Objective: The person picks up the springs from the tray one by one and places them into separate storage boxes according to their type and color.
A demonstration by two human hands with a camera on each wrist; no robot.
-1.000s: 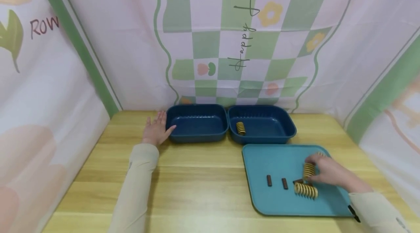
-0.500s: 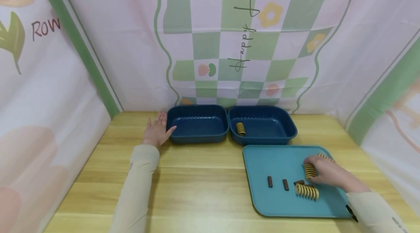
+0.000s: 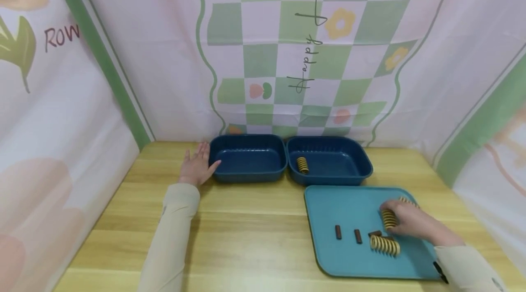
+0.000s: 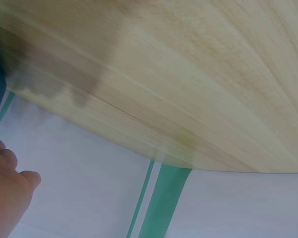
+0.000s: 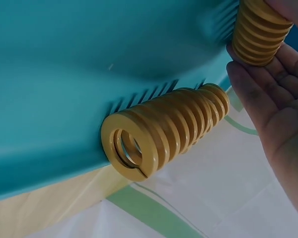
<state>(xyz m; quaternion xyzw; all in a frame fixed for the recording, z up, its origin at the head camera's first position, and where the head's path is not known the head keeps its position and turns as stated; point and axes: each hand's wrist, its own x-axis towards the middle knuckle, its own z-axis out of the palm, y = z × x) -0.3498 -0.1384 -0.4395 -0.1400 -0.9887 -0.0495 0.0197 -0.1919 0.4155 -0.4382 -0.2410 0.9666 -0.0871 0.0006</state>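
Note:
My right hand (image 3: 412, 223) pinches a yellow coil spring (image 3: 388, 220) between thumb and fingers over the teal tray (image 3: 341, 205). In the right wrist view, the held spring (image 5: 262, 32) stands roughly upright against the tray. Another yellow spring (image 3: 385, 246) lies just in front of that hand, and one more (image 3: 408, 200) lies behind it, partly hidden. My left hand (image 3: 195, 167) rests with straight fingers along the outer left side of the left blue bin (image 3: 248, 177), thumb at its rim. In the left wrist view only part of the left hand (image 4: 10, 188) shows.
Several small dark brown bars (image 3: 358, 236) lie on the tray, some beside the front spring. The right blue bin (image 3: 333, 177) adjoins the left one and has one yellow spring (image 3: 302, 165) inside. A patterned curtain (image 3: 263, 54) hangs behind the wooden table (image 3: 246, 228).
The head view has tilted slightly, so the scene sits a little lower. My right hand stays around the same spring with barely any shift; the left hand keeps its place.

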